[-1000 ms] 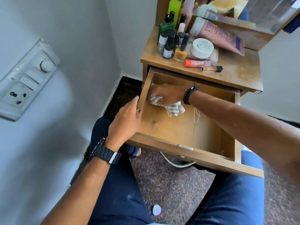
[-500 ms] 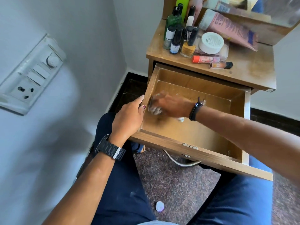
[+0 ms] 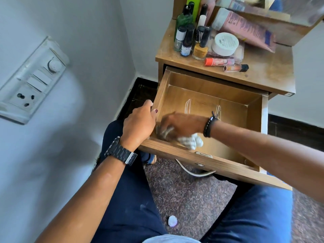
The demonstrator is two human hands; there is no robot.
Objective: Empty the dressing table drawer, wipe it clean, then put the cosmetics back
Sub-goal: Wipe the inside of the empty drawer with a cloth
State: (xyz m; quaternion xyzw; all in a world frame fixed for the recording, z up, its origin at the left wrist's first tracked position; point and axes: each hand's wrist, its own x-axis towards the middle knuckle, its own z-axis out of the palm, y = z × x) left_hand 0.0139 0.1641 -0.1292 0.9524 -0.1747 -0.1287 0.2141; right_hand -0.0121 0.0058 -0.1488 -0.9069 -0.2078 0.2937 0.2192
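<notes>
The wooden drawer (image 3: 226, 109) is pulled out of the dressing table (image 3: 273, 74), its inside bare. My right hand (image 3: 182, 126), blurred, holds a white striped cloth (image 3: 190, 142) against the drawer floor in the near left corner. My left hand (image 3: 140, 123) grips the drawer's left wall near its front corner. The cosmetics stand on the tabletop: small bottles (image 3: 186, 43), a yellow nail polish (image 3: 199, 50), a white jar (image 3: 225, 43), a pink tube (image 3: 245, 29), an orange-capped tube (image 3: 219, 61) and a lip gloss (image 3: 235, 67).
A white wall with a switch and socket panel (image 3: 33, 81) runs close on the left. A mirror (image 3: 273, 7) stands at the back of the table. My knees are under the drawer. A small white object (image 3: 172, 220) lies on the speckled floor.
My right hand has swept the cloth from the drawer's far left part toward the near left corner. My left hand kept its hold on the left wall.
</notes>
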